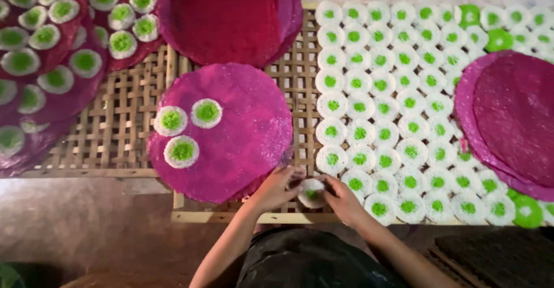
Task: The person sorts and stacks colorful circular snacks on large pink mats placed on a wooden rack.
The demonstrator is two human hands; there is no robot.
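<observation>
— What have I got in hand?

— My left hand [276, 187] and right hand [340, 198] both pinch one small round white wafer with a green centre [312, 193], fingers closed on its rim, at the near edge of the woven bamboo rack [124, 121].

— And beside it?

— A round magenta sheet [242, 126] just left, bearing three such wafers [182, 151]; rows of them [398, 92] lie right.

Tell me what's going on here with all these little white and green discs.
A person's left hand and right hand together hold one white disc with a green centre at the near edge of a woven bamboo rack. Three such discs already sit on the round magenta sheet. Rows more cover the rack to the right.
</observation>
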